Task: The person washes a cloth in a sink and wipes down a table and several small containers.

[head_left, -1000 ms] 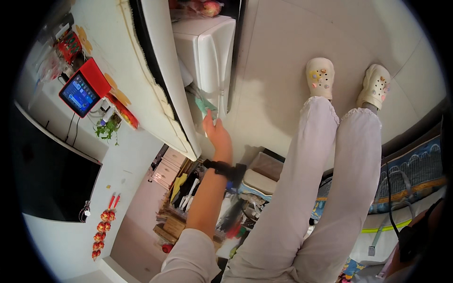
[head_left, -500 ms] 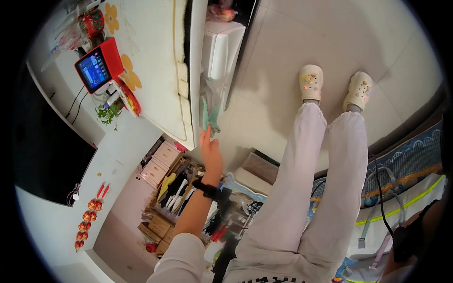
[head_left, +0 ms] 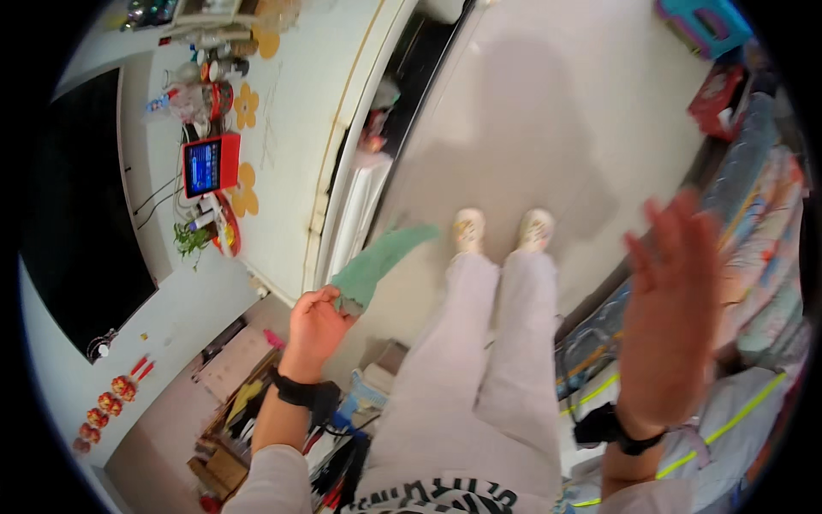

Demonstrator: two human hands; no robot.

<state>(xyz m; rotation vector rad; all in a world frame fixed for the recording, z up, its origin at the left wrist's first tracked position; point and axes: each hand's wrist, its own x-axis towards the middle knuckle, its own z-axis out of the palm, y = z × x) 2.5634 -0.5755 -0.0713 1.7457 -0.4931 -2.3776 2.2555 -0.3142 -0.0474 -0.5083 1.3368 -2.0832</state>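
Observation:
A green cloth [head_left: 381, 261] hangs from my left hand [head_left: 315, 332], its corner pinched between the thumb and fingers. Its free end swings out toward my shoes, away from the white cabinet [head_left: 300, 184] on the left. Over on the right, my right hand [head_left: 672, 313] is raised with its fingers spread. Motion blurs that hand, and I see nothing in it. Both wrists wear black bands.
A red-framed screen [head_left: 205, 167], a plant [head_left: 190, 240] and jars stand on the cabinet top. Tiled floor [head_left: 514, 111] lies ahead of my cream clogs [head_left: 469, 230]. Bedding [head_left: 758, 231], a red box [head_left: 717, 98] and a blue plastic piece [head_left: 706, 21] are on the right.
My left hand has drawn the cloth away from the cabinet's edge, and the cloth has spread out. My right hand has come up into view. The whole view has shifted.

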